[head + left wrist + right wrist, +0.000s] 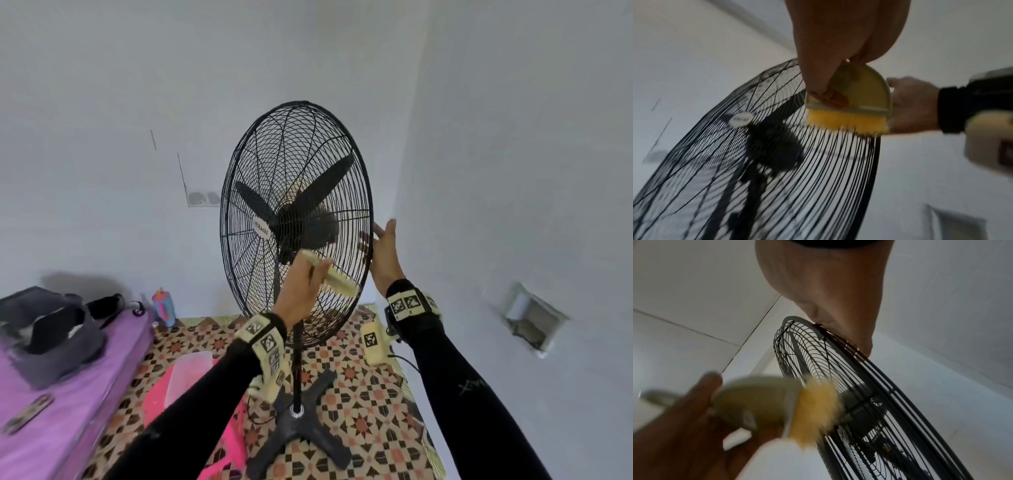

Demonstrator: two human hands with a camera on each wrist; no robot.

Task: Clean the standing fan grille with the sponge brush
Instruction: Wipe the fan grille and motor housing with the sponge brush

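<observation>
1. The standing fan (pixel 297 219) rises at the middle of the head view, its black wire grille (pixel 318 144) turned a little toward 3 o'clock, the cross-shaped base (pixel 301 428) on the patterned floor mat (pixel 370 404) at 6 o'clock.
2. The left hand (pixel 303 286) grips the sponge brush (pixel 337 279) – fingers curled round its pale green holder, thumb across the flat face in the left wrist view.
3. The brush's yellow sponge edge (pixel 846 123) touches the front wires of the grille at about 5 o'clock from the hub badge (pixel 262 230).
4. The right hand (pixel 385 253) rests on the grille's outer rim at 3 o'clock – fingers straight, pointing up, palm against the rim; it holds nothing.
5. Both forearms wear black sleeves (pixel 455 394) and wrist bands with printed square markers (pixel 406 303).
6. At 8 o'clock lies a purple bed (pixel 51 404) with a dark bag (pixel 51 329) on it; just past its end stands a coloured bottle (pixel 163 308).
7. On the mat near 7 o'clock sit a clear plastic box (pixel 186 373) and pink plastic pieces (pixel 233 442).
</observation>
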